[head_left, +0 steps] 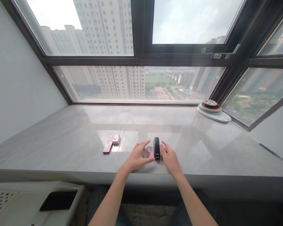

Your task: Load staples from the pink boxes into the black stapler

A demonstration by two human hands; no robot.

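A black stapler (157, 148) lies on the grey stone sill (61, 147), pointing away from me. My left hand (138, 156) rests just left of it, fingers curled over a small pink box (150, 152) beside the stapler. My right hand (169, 156) touches the stapler's right side with its fingers bent. Two more pink staple boxes (112, 142) lie farther left on the sill.
A stack of round plates (212, 110) stands at the back right near the window. A white perforated unit (35, 201) sits below the sill at the lower left. Large windows run along the far edge.
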